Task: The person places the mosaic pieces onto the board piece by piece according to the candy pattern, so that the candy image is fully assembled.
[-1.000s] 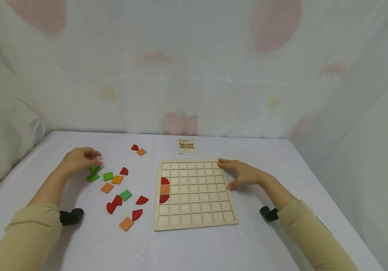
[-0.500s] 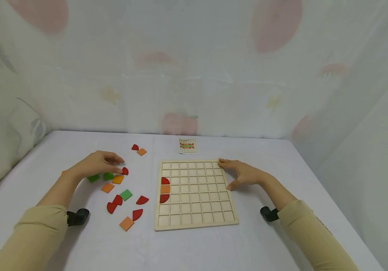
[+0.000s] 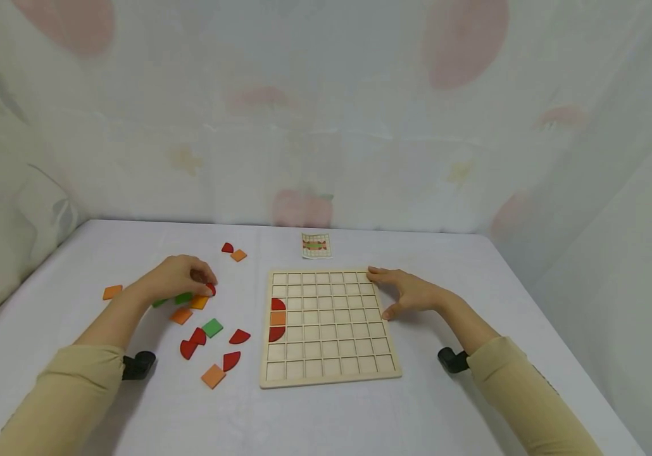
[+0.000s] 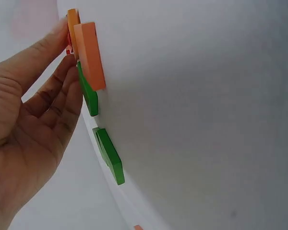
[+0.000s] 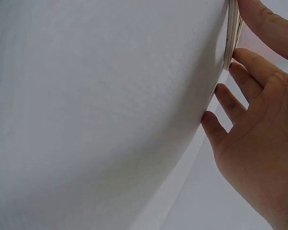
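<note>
A wooden grid board point(image 3: 332, 354) lies flat on the white table. Its left column holds a red quarter-circle point(image 3: 278, 304), an orange square point(image 3: 277, 318) and another red quarter-circle point(image 3: 276, 333). My left hand point(image 3: 180, 277) reaches over the loose pieces, its fingertips touching a red quarter-circle piece point(image 3: 211, 289). In the left wrist view the fingers point(image 4: 62, 76) lie fairly straight beside an orange square point(image 4: 90, 55) and a green square point(image 4: 89, 93). My right hand point(image 3: 411, 294) rests with straight fingers against the board's right edge point(image 5: 233, 28).
Several loose pieces lie left of the board: green squares point(image 3: 212, 327), orange squares point(image 3: 213, 376), red quarter-circles point(image 3: 230, 360), and one orange square point(image 3: 112, 292) far left. A red and orange pair point(image 3: 233, 252) and a pattern card point(image 3: 315, 245) sit behind. Curtains enclose the table.
My left hand has moved right from the green pieces to the red quarter-circle, uncovering an orange square at the far left. The right hand and board have stayed put.
</note>
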